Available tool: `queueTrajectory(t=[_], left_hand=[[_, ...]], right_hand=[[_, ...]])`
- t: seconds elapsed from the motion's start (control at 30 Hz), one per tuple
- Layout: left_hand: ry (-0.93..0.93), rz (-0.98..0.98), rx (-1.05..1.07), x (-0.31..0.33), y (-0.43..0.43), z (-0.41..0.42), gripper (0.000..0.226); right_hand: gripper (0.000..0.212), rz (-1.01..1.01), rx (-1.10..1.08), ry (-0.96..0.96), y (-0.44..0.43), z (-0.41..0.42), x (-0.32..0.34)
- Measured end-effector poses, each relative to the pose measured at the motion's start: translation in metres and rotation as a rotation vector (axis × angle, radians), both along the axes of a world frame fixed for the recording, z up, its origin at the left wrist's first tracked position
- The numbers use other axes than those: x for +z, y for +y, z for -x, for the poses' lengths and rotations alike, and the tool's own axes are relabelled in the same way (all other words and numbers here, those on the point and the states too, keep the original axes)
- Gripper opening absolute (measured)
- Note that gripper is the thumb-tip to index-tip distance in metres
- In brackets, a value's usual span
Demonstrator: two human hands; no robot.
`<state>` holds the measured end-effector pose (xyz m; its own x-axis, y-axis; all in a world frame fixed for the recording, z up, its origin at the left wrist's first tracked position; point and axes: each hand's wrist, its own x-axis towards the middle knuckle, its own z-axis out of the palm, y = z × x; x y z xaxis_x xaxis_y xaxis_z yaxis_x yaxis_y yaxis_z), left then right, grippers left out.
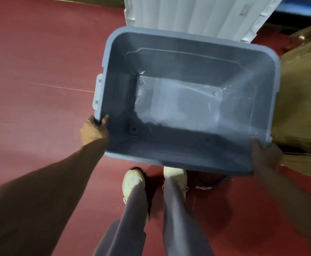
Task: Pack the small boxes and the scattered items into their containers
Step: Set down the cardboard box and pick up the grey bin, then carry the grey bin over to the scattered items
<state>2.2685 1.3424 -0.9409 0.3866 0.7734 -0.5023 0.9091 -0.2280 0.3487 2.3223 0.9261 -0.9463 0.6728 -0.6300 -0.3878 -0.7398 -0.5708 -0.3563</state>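
Both hands grip one large grey-blue rectangular plastic tub [188,100] by its near corners. On the near left corner, the left hand [93,131] is wrapped over the rim, its thumb hooked inside the wall and the other fingers hidden beneath. On the near right corner, the right hand [265,154] is clamped the same way, though it is dark and blurred and the separate fingers cannot be told. The tub is held in the air above the dark red smooth floor [40,71], tilted so its open top faces the camera. Its walls are smooth and slope inward, its corners are rounded, and its flat bottom has a raised rectangular panel with small round studs and a pale sheen of light. One white latch tab [97,92] sits on the outside of its left rim. Nothing lies inside it.

Beyond its far rim lies one white ribbed plastic lid [197,13]. To the right, brown flattened cardboard [302,93] rests on the floor. Below the tub show two pale mesh shoes [132,182] and two grey trouser legs [134,218].
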Motion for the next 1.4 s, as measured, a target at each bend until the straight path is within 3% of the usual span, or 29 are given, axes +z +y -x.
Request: queueTrajectory(t=[0.1,0.3,0.7,1.0,1.4], left_hand=[[0.022,-0.013,0.063,0.025,0.011,0.01,0.03],[0.133,-0.034,0.294,0.118,0.039,0.08,0.036],[0.132,-0.196,0.836,0.405,0.043,0.294,0.048],[0.173,-0.244,1.376,0.524,-0.074,0.545,0.055],[0.008,-0.411,1.865,0.619,-0.304,0.907,0.041]], right_hand=[[0.052,-0.006,0.019,0.034,0.018,-0.02,0.027],[0.048,-0.002,0.323,0.174,0.081,-0.052,0.107],[0.045,-0.185,0.833,0.023,0.274,-0.009,0.343],[0.036,-0.27,1.335,0.06,0.367,0.197,0.486],[0.044,-0.301,2.005,0.126,0.368,0.628,0.602]])
